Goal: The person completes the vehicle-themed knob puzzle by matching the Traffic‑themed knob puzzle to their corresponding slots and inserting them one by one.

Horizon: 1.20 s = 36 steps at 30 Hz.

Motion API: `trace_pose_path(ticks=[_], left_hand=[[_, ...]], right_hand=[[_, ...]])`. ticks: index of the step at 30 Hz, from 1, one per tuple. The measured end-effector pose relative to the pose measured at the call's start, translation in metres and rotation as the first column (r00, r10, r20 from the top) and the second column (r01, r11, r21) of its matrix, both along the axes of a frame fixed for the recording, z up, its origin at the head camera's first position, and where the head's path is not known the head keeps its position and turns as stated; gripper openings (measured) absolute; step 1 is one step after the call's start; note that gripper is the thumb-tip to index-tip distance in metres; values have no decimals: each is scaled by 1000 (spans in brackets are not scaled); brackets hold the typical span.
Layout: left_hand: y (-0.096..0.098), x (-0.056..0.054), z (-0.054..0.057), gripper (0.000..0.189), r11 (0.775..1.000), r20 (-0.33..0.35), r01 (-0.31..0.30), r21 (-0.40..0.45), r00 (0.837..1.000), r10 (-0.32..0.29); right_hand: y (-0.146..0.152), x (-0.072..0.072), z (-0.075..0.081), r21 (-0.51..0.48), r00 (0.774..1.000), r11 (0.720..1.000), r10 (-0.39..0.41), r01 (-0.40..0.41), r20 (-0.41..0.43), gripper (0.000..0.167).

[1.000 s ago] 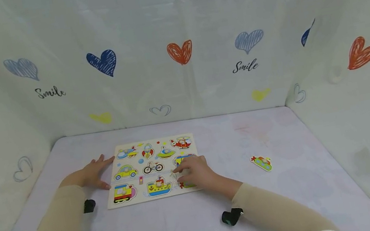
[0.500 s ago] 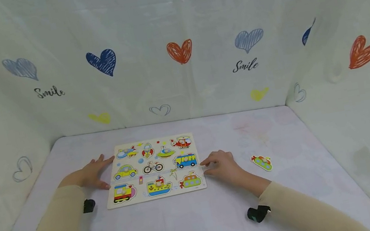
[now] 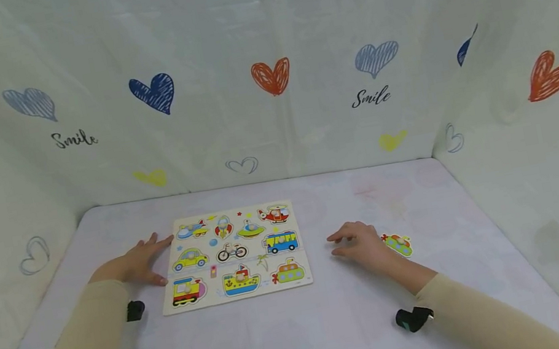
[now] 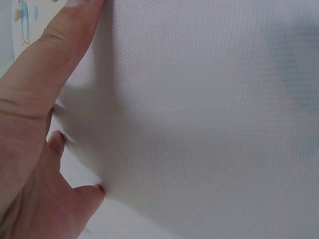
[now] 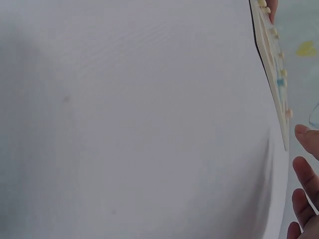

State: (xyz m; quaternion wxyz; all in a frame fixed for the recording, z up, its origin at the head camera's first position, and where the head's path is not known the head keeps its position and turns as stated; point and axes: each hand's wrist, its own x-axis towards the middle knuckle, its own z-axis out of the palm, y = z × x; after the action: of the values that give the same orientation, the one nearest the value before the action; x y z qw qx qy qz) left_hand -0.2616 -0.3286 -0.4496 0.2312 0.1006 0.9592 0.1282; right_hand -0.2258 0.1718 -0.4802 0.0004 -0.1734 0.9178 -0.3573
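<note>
A peg puzzle board (image 3: 263,272) lies flat on the left half of the table, with vehicle pieces such as a blue bus (image 3: 281,242) and a bicycle (image 3: 231,251) on it. My left hand (image 3: 139,263) is spread at the board's left side, its thumb and a fingertip touching that edge. My right hand (image 3: 362,246) hovers over the table to the right of the board, fingers slightly bent and holding nothing. Just behind it lies a loose submarine piece (image 3: 400,245), its left end partly hidden by the hand. A submarine picture (image 3: 288,271) shows at the board's lower right corner.
The white tabletop (image 3: 265,345) is bounded by a cloth backdrop (image 3: 227,134) printed with hearts and "Smile". Dark wrist cameras (image 3: 415,319) sit under both sleeves. In the right wrist view, the board (image 5: 271,69) appears edge-on with small knobs.
My right hand has lifted off the board's right part and moved right toward the loose submarine piece, uncovering the bus and the submarine picture. The left hand stays at the board's edge.
</note>
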Motion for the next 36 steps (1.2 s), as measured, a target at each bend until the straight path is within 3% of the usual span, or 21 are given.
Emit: trace_pose_path(ticks=[6,18,26,36], left_hand=[[4,0,-3,107,1000,2,14,2,1000,-14],[6,1,-2,106,1000,3,-3,-4,1000,3],[1,5,6,106,1000,-13,30,6,999,-30],[-1,4,8,107,1000,-1,8,-1,1000,-8]], right_hand=[[30,12,4,-81,999,995,-51,52,14,26],[69,23,2,-61,990,989,-134,137,47,29],[92,22,6,-28,985,986,-160,161,58,32],[114,20,2,-6,984,985,-174,174,39,30]])
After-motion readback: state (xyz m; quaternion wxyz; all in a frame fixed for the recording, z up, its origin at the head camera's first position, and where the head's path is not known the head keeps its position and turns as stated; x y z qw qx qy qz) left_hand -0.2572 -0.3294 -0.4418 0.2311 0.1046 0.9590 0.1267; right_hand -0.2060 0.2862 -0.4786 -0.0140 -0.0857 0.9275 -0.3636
